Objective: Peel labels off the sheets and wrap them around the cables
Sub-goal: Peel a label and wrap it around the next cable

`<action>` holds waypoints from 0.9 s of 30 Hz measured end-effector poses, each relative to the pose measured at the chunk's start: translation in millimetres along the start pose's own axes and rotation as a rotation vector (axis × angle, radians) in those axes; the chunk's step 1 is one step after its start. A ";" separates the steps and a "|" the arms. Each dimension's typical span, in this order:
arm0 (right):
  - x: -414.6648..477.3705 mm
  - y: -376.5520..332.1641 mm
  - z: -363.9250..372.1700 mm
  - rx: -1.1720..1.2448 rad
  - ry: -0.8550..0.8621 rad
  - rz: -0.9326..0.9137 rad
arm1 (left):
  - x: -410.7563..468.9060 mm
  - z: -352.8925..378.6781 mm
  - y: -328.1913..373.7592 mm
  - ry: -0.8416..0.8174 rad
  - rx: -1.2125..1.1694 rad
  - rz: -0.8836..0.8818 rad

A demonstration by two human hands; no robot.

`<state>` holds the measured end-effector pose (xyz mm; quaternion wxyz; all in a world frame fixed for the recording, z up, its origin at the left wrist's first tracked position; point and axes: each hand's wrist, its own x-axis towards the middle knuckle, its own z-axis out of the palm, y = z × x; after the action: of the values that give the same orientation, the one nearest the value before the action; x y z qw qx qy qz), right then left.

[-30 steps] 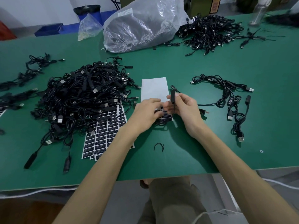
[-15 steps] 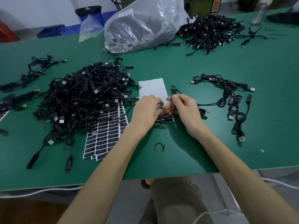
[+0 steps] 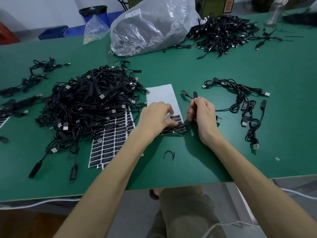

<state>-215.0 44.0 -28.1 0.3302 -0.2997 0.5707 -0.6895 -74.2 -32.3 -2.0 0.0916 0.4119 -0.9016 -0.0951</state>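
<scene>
A mostly bare white label sheet (image 3: 163, 96) lies in the middle of the green table (image 3: 197, 69), with a few black labels (image 3: 176, 117) left at its near end. My left hand (image 3: 157, 115) lies on that near end, fingertips down on the labels. My right hand (image 3: 203, 111) grips a black cable (image 3: 195, 95) just right of the sheet; the cable's flat end sticks up above the fingers and a small black tag (image 3: 185, 92) hangs on it. The cable's coil (image 3: 178, 128) rests on the sheet's near edge.
A large heap of black USB cables (image 3: 89, 103) sits left of the sheet, over full label sheets (image 3: 109, 143). A few cables (image 3: 243, 107) lie to the right. Further back are a plastic bag (image 3: 151, 26) and another cable pile (image 3: 221, 33). A loose tie (image 3: 169, 154) lies near the front edge.
My hands were together over the sheet's near end; they have parted. The right hand drew the cable a little to the right, and the left hand stayed down on the labels.
</scene>
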 end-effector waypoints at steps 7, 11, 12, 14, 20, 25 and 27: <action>-0.1 -0.3 -0.9 0.096 -0.032 0.009 | -2.0 12.7 -0.2 0.094 -0.147 -0.046; 0.3 2.6 0.3 0.025 -0.046 -0.024 | -4.2 16.4 -5.5 0.143 -0.210 -0.044; 0.1 3.4 1.1 -0.020 -0.059 -0.037 | -6.3 18.0 -6.3 0.165 -0.227 -0.038; -0.2 4.7 2.8 -0.102 -0.084 -0.064 | -11.3 22.6 -6.7 0.206 -0.236 -0.017; -0.1 5.6 2.4 -0.191 -0.118 -0.070 | -19.2 30.0 -3.2 0.296 -0.229 -0.003; 0.3 7.8 5.7 -0.278 -0.114 -0.068 | -23.5 29.6 -0.7 0.325 -0.213 0.010; 0.7 8.3 5.6 -0.301 -0.111 -0.074 | -23.9 28.5 0.3 0.324 -0.217 0.010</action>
<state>-210.1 39.1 -35.3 0.2871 -0.4043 0.6369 -0.5904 -65.9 -11.2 -31.4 0.2798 0.4049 -0.8616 -0.1239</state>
